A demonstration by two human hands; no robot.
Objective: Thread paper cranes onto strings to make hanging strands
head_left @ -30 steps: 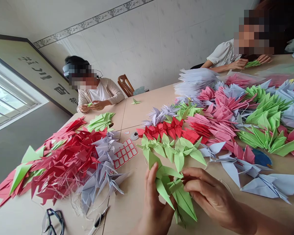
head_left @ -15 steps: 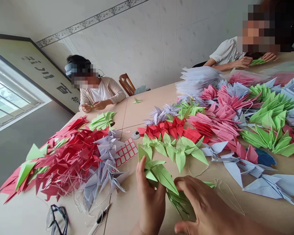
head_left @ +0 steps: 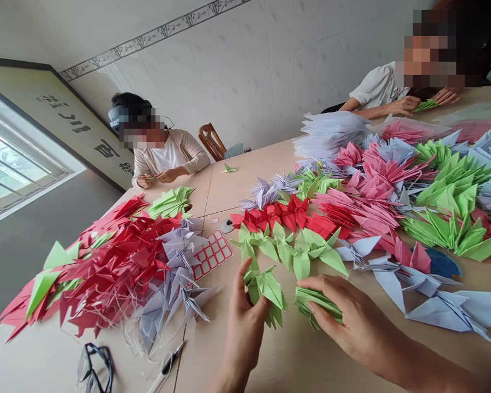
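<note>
My left hand (head_left: 249, 305) is closed round a green paper crane (head_left: 270, 289), its thumb and fingers pinching the folded paper. Close by on the right, my right hand (head_left: 339, 311) grips a bundle of folded green paper cranes (head_left: 317, 305), thumb on the near side and fingers over the top. A small gap separates the two held pieces. Just beyond my hands lies a row of green paper cranes (head_left: 286, 248) with their wings spread. Behind it runs a row of red paper cranes (head_left: 278, 215).
Red cranes (head_left: 126, 262) heap at left beside pale lilac cranes (head_left: 175, 278). Eyeglasses (head_left: 96, 365) and a black-and-white pen (head_left: 167, 365) lie at the front left. Pink, green and lilac cranes (head_left: 376, 180) crowd the right. Two people sit across the table, both holding green paper.
My right hand has closed on the green bundle and moved it right, apart from the left hand's crane. My left hand has shifted slightly and keeps its hold.
</note>
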